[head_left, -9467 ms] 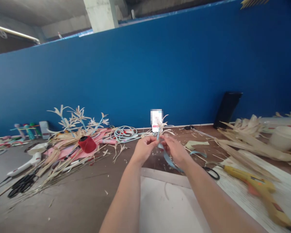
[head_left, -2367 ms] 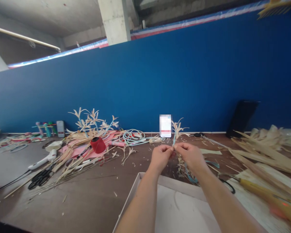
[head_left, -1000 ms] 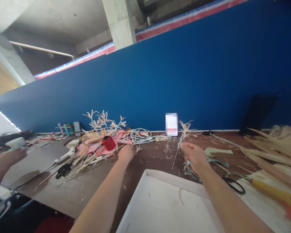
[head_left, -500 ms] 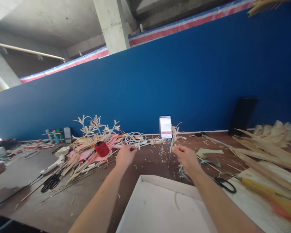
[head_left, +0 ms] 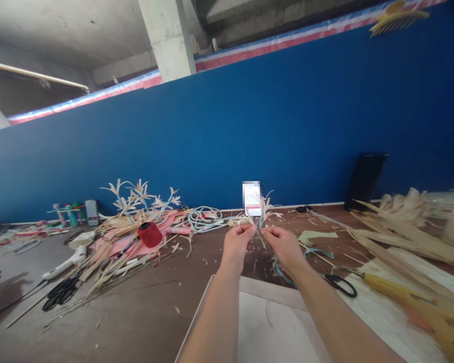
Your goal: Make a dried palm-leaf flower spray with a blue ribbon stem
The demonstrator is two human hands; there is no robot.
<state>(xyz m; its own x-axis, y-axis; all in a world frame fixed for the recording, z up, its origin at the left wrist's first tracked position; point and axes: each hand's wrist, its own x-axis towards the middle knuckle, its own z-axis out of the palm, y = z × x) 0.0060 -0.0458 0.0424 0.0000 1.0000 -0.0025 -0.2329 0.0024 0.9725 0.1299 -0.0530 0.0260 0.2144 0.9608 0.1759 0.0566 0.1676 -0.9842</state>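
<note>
My left hand [head_left: 236, 244] and my right hand [head_left: 283, 243] meet above the brown table [head_left: 144, 302], fingers pinched. Between them stands a small sprig of pale dried leaves on a light blue stem [head_left: 264, 212], held by my right hand. My left hand pinches a thin pale strip [head_left: 249, 223] beside that stem. A light blue ribbon [head_left: 287, 269] trails down below my right hand. A shallow white tray [head_left: 257, 327] lies under my forearms.
A heap of dried strips, a red thread spool [head_left: 149, 234], finished sprigs [head_left: 136, 194], coiled blue cord [head_left: 202, 217], black scissors [head_left: 58, 295] and a white tool [head_left: 60, 259] lie left. Second scissors [head_left: 338, 285], a yellow glue gun [head_left: 412, 307] and dried leaves [head_left: 401, 222] lie right. Blue wall [head_left: 287, 126] behind.
My left hand reached left into the heap of strips, then came back with a thin pale strip to meet my right hand at the sprig. The view swung back to the right.
</note>
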